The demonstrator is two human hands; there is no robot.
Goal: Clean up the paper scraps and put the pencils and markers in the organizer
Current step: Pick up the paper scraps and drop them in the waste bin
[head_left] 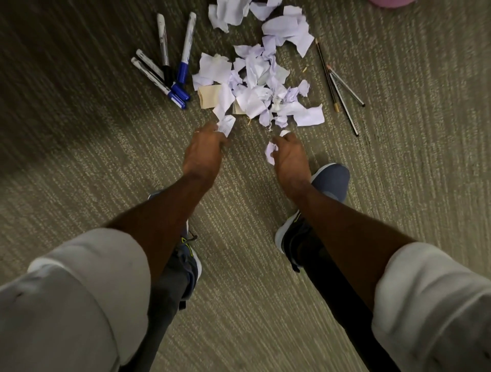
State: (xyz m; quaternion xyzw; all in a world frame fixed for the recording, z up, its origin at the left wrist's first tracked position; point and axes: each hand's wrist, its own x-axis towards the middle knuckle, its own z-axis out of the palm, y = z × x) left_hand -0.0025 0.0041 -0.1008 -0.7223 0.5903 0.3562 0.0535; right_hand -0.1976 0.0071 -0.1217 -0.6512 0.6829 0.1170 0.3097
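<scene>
A heap of torn and crumpled white paper scraps [261, 79] lies on the carpet ahead of me. My left hand [204, 151] reaches down at the heap's near edge and pinches a white scrap [226, 125]. My right hand [289, 156] holds small crumpled scraps [271, 152] in curled fingers. Several markers [170, 71] with blue and black caps lie left of the heap. Three pencils [340, 85] lie to its right. No organizer shows in view.
The floor is ribbed grey-green carpet [79, 132]. My two shoes [329, 183] stand just behind my hands. A pink object [390, 2] peeks in at the top right edge. A beige paper piece [208, 95] lies under the heap's left side.
</scene>
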